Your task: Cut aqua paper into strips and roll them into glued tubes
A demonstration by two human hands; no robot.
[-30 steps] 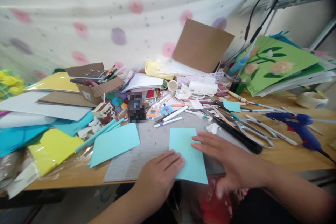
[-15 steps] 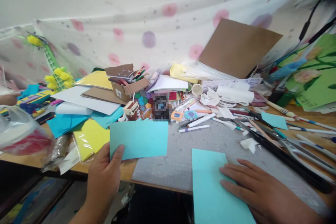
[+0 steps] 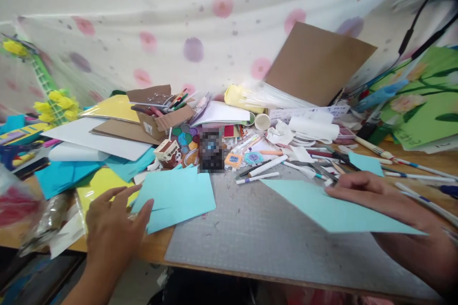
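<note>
My left hand (image 3: 113, 221) has its fingers apart at the left edge of a light blue sheet of paper (image 3: 182, 198), which lies at the left side of the grey mat (image 3: 229, 233). No grip on that sheet shows. My right hand (image 3: 390, 198) pinches a second light blue paper sheet (image 3: 315, 207) between the thumb and the fingers. This sheet is tilted above the right part of the mat, its far corner pointing left. Part of the right hand is hidden under it.
Pens (image 3: 257, 178) and paper scraps lie behind the mat. A small panda box (image 3: 167, 152), a cardboard box of pencils (image 3: 157, 121) and a paper cup (image 3: 262, 122) stand farther back. Yellow paper (image 3: 103, 183) is at left, a brown board (image 3: 318, 64) leans at the back.
My left hand has put its light blue sheet down and spread its fingers. My right hand has lifted the other sheet from the front edge and turned it. The view has shifted slightly right.
</note>
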